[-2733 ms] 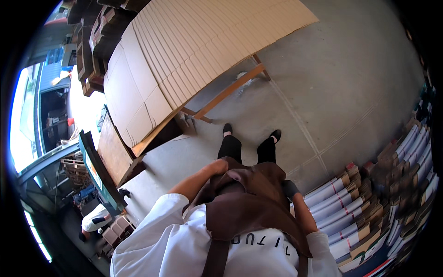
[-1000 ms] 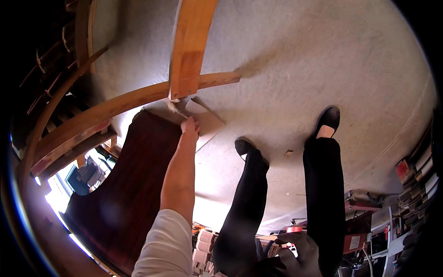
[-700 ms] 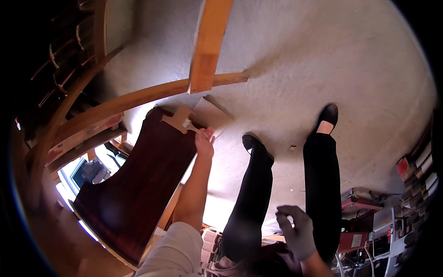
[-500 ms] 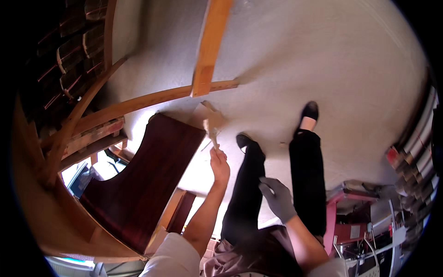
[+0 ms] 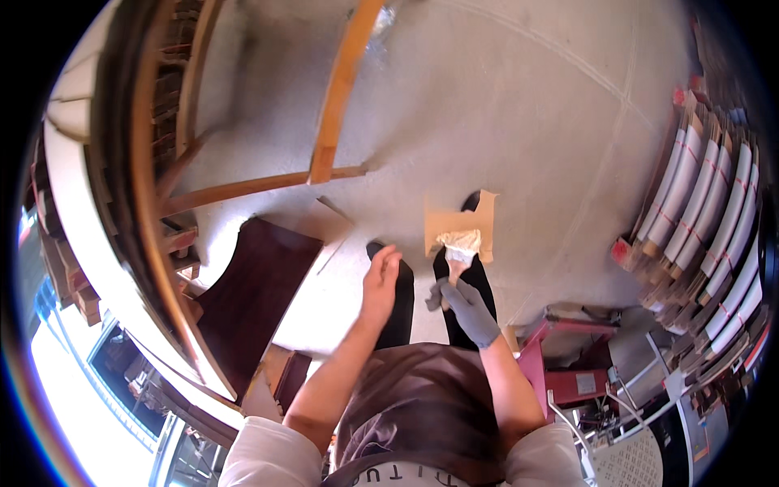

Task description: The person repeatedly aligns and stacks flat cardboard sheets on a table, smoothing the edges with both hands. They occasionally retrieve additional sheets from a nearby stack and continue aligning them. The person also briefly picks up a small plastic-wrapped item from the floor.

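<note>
My right hand [image 5: 469, 312], in a grey glove, is closed on the handle of a brush [image 5: 461, 246] with a pale, wide head. Cream-coloured stuff coats the brush's end. A tan piece of cardboard [image 5: 436, 221] shows just behind the brush and covers part of my shoe; whether my hand also grips it, I cannot tell. My bare left hand [image 5: 380, 286] hangs over my leg with its fingers stretched out, holding nothing. To its left stands a dark reddish-brown wooden panel [image 5: 261, 288] with a curved cut-out edge, apart from both hands.
An orange-brown wooden frame [image 5: 337, 97] stands ahead on the grey floor [image 5: 519, 105]. Strapped stacks of pale boards [image 5: 698, 207] line the right side. A red metal stand [image 5: 572, 345] and a perforated chair seat [image 5: 629, 458] are at my lower right. A curved pale edge [image 5: 146, 276] runs down the left.
The brush has passed from my left hand to my gloved right hand. My left hand has let go. My view has swung, so the dark panel sits further left.
</note>
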Tool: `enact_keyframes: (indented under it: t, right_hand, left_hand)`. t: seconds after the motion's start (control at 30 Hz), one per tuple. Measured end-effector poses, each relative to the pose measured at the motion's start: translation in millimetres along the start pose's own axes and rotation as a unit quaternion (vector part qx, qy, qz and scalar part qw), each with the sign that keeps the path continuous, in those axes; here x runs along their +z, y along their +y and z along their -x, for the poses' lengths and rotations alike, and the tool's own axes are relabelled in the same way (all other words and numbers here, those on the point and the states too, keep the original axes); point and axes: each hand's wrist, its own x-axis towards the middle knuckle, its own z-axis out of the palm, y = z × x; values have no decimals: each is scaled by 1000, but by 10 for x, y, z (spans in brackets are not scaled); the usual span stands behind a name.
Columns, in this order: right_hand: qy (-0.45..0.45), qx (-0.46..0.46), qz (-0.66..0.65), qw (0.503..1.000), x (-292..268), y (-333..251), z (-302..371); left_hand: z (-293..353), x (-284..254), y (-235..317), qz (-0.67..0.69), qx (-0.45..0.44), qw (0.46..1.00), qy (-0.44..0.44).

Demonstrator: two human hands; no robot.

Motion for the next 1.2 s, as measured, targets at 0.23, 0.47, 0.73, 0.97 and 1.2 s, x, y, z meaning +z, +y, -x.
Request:
enact_keyframes:
  t: [0.23, 0.47, 0.73, 0.97, 1.2]
  right_hand:
    - [-78, 29, 36, 996, -216, -642, 265]
    - [-101, 62, 35, 992, -365, -1335, 389]
    - [-36, 38, -14, 999, -649, -1885, 252]
    - [44, 35, 31, 998, -573, -2087, -453]
    - [21, 50, -45, 998, -416, -1816, -1405]
  left_hand:
    - [-472, 96, 801, 136, -132, 968, -165]
    - [-555, 304, 1188, 150, -100, 972, -148]
    - [-1375, 29, 1292, 171, -107, 975, 91]
    - [-2261, -138, 1023, 217, -126, 958, 136]
    - [-3188, -938, 1292, 269, -35, 917, 293]
